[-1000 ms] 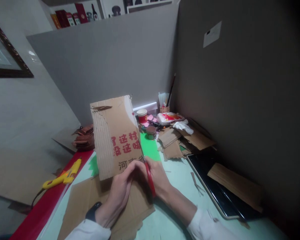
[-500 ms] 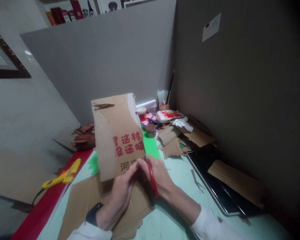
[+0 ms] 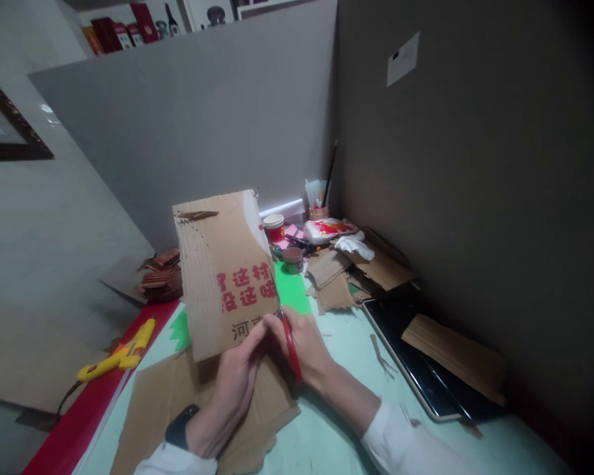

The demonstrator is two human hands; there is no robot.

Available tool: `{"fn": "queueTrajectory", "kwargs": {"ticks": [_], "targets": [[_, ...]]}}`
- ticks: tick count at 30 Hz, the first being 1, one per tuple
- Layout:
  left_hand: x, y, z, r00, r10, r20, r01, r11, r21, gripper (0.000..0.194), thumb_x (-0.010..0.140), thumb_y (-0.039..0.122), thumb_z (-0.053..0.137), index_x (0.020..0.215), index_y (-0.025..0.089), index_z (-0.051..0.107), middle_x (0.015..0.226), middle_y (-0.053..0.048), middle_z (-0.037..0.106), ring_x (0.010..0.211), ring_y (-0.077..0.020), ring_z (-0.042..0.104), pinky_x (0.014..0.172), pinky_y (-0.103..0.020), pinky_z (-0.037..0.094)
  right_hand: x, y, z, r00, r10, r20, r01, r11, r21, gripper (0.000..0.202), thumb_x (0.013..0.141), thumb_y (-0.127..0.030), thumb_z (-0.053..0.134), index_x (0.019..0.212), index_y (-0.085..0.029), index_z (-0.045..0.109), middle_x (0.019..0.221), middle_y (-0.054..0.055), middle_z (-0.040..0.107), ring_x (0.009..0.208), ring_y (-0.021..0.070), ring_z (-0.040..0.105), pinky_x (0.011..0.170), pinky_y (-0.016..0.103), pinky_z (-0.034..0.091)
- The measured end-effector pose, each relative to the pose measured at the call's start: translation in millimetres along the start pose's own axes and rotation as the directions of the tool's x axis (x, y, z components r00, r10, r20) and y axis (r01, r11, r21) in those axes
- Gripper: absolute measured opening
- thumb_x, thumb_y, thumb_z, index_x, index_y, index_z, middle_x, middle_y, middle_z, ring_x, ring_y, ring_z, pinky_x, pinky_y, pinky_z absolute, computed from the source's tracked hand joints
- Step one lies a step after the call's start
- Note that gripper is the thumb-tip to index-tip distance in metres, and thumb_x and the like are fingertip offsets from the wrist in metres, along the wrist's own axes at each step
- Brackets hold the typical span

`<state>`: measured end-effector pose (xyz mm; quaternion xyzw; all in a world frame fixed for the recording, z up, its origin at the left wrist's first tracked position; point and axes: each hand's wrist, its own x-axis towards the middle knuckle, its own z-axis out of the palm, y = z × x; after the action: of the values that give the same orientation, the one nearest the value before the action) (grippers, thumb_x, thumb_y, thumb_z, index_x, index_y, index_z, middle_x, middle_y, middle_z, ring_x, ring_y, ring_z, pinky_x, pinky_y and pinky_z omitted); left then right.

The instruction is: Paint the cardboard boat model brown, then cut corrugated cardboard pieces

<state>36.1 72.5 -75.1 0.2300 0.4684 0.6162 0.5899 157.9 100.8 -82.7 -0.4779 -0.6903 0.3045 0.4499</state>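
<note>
Raised above the table is a piece of brown cardboard (image 3: 232, 247) with red and dark printed characters, a pale curved patch and a torn slit near its top. My left hand (image 3: 237, 373) grips its lower edge, thumb on the printed face; the other fingers are partly hidden. My right hand (image 3: 307, 346) is closed on red-handled scissors (image 3: 292, 349) at the cardboard's right edge. Their blades are mostly hidden, so how far they part cannot be seen. Beneath both hands lies a larger cardboard sheet (image 3: 151, 402) with a ragged right edge.
A yellow glue gun (image 3: 121, 356) lies on the red strip at left, near a stack of brown folded pieces (image 3: 161, 280). Cardboard scraps (image 3: 336, 290), paint pots and a brush cup (image 3: 319, 212) stand behind. At right, a black tablet-like panel (image 3: 386, 343) carries a cardboard strip (image 3: 455, 356).
The whole view has shifted slightly, so everything sits a little further left. Both hands keep the same hold on the cardboard and scissors.
</note>
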Motion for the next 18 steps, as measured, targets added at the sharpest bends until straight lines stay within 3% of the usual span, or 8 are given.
{"fn": "queueTrajectory", "kwargs": {"ticks": [5,10,15,18], "targets": [[1.6,-2.4,-3.0,1.0,-0.002,0.015,0.002,1.0,0.023,0.02,0.068,0.019,0.084,0.088,0.015,0.08,0.105,-0.006,0.078,0.106,-0.02,0.069,0.096,-0.025,0.053,-0.1,0.4,-3.6,1.0,-0.008,0.012,0.008,1.0,0.003,0.037,0.1,-0.046,0.044,0.073,-0.021,0.052,0.061,0.001,0.059,0.053,0.0143,0.052,0.056,0.025,0.035],[0.3,-3.9,-5.5,0.998,-0.007,0.059,0.003,0.998,0.058,0.029,0.066,0.033,0.088,0.09,0.018,0.081,0.102,-0.004,0.078,0.1,-0.018,0.069,0.092,-0.024,0.053,0.1,-1.3,-3.4,1.0,0.014,0.021,-0.015,0.999,0.031,0.036,0.099,-0.047,0.046,0.073,-0.022,0.051,0.059,0.0,0.058,0.054,0.0143,0.053,0.055,0.024,0.035],[-1.7,-3.5,-4.7,0.995,0.003,0.096,-0.012,0.996,0.091,0.026,0.063,0.039,0.088,0.071,0.016,0.079,0.074,-0.001,0.074,0.07,-0.0116,0.063,0.073,-0.02,0.051,1.6,-1.8,0.2,0.996,0.059,0.066,-0.065,0.994,0.087,0.039,0.1,-0.047,0.044,0.071,-0.022,0.05,0.056,0.0,0.06,0.053,0.0144,0.058,0.057,0.024,0.039],[-0.8,-2.6,-4.2,0.994,0.02,0.109,-0.032,0.993,0.116,0.03,0.063,0.042,0.087,0.06,0.015,0.073,0.062,0.0,0.067,0.064,-0.0111,0.058,0.068,-0.019,0.048,2.9,-0.9,3.8,0.994,0.078,0.076,-0.087,0.99,0.114,0.038,0.102,-0.045,0.042,0.072,-0.022,0.051,0.057,0.0,0.062,0.054,0.0149,0.062,0.059,0.024,0.042]]}}
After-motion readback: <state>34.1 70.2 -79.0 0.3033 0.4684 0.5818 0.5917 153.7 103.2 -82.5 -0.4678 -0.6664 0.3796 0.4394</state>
